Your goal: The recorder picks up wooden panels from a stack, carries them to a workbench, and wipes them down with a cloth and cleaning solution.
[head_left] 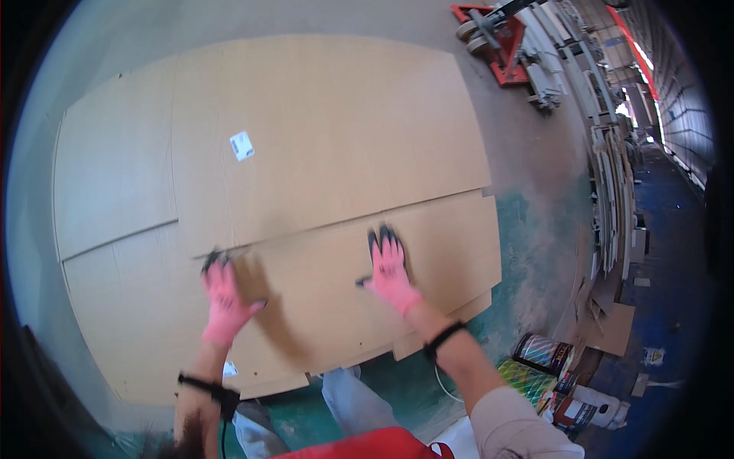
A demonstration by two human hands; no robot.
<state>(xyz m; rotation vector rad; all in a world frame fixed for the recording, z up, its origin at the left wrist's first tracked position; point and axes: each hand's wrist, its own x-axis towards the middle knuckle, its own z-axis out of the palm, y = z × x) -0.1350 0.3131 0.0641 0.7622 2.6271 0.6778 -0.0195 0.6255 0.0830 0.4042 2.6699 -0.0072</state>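
Observation:
A large tan carton or cardboard sheet point(329, 115) lies flat in front of me, a white label point(241, 146) on its upper part. A long seam crosses it, and the near flap point(451, 252) lies on my side of that seam. My left hand point(223, 302), in a pink glove with dark fingertips, is over the near flap with its fingers at the seam and its thumb spread. Farther right, my right hand point(391, 271), gloved alike, has its fingers stretched toward the seam. Both hands hold nothing; whether the left one touches the board I cannot tell.
A red pallet jack point(497, 46) stands at the far right. Stacked boards and panels point(612, 191) line the right side. Paint cans point(543, 353) and a white bag-like container point(600, 407) sit on the floor at the near right, beside loose cardboard point(612, 329).

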